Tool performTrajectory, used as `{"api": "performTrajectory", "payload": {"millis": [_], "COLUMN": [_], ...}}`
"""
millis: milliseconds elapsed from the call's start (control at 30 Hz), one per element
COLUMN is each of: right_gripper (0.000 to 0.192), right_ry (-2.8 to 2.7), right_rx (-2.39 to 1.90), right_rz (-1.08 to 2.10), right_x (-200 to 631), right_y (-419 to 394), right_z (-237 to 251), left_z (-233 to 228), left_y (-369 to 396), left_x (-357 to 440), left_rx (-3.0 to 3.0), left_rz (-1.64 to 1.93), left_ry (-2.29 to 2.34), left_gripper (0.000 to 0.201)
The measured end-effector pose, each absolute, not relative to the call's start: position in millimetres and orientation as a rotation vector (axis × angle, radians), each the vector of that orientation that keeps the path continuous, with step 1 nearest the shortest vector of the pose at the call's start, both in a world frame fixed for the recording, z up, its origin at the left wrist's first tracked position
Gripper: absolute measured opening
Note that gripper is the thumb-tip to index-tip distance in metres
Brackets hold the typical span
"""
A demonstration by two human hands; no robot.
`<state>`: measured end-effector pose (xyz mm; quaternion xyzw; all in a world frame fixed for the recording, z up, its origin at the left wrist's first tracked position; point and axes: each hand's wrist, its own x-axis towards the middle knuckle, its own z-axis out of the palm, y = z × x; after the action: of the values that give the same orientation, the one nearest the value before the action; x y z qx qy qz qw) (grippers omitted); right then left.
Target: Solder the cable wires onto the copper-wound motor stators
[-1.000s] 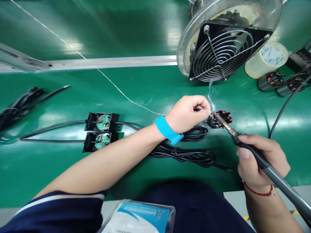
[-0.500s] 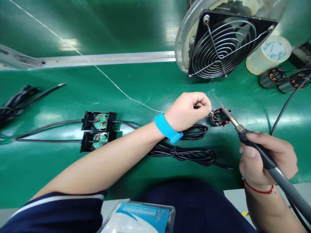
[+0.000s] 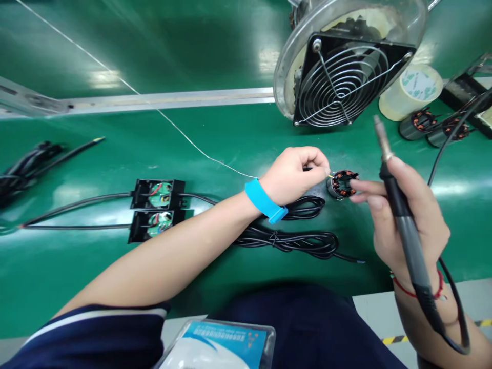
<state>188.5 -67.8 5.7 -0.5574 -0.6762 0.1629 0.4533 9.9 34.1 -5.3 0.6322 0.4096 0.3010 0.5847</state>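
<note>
While the left hand (image 3: 294, 174) pinches a thin wire end against the small copper-wound stator (image 3: 342, 183), the right hand (image 3: 403, 215) grips the soldering iron (image 3: 400, 215) tip-up, forefinger touching the stator. Stator sits on the green desk (image 3: 230, 138) toward its right, just in front of the fan (image 3: 344, 77), beside coiled black cable (image 3: 300, 241).

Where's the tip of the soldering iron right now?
In the head view, the soldering iron sits upright in the right hand, its tip raised right of centre, beside the fan and above the small motor stator.
</note>
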Motion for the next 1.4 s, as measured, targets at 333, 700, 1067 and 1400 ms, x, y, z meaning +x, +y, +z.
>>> {"api": "performTrajectory", "payload": {"millis": [333, 700, 1067, 1400], "right_gripper": [0.049, 0.052, 0.054, 0.051], "right_ry": [-1.785, -1.707, -1.587, -1.614], "right_rx": [-1.460, -1.397, -1.273, -1.306], "right_rz": [0.396, 0.293, 0.368, 0.411], "right_x": [179, 171, 170, 166], "right_y": [-41, -34, -29, -30], "right_z": [0, -16, -21, -22], "left_z": [-4, -6, -15, -6], "left_y": [36, 33, 31, 25], "left_x": [12, 9, 9, 11], "left_rx": [1.441, 1.397, 1.592, 1.981], "left_rz": [0.714, 0.780, 0.956, 0.947], "left_ry": [0.942, 0.814, 0.780, 0.982], "left_gripper": [0.007, 0.010, 0.012, 0.009]}}
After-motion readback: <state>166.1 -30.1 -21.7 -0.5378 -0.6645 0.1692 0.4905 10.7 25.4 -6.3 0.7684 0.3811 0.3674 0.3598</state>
